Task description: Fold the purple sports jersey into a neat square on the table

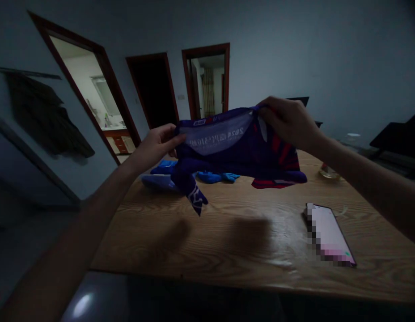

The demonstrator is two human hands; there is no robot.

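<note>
Stretched between my two hands above the table is a thin purple sports garment (224,156) with red stripes on its right side and pale, mirror-reversed lettering showing through. My left hand (162,141) pinches its upper left corner between thumb and fingers. At the upper right, the edge is gripped by my right hand (288,118). A narrow purple flap with white marks dangles below the left side. The exact kind of garment is unclear. Behind it, bright blue cloth-like items (214,177) lie on the table, partly hidden.
On the right of the wooden table (234,264) lies a phone (335,237) with a lit, partly blurred screen. A small glass-like container (329,171) stands farther back. A dark jacket (46,112) hangs on the left wall, near several doorways.
</note>
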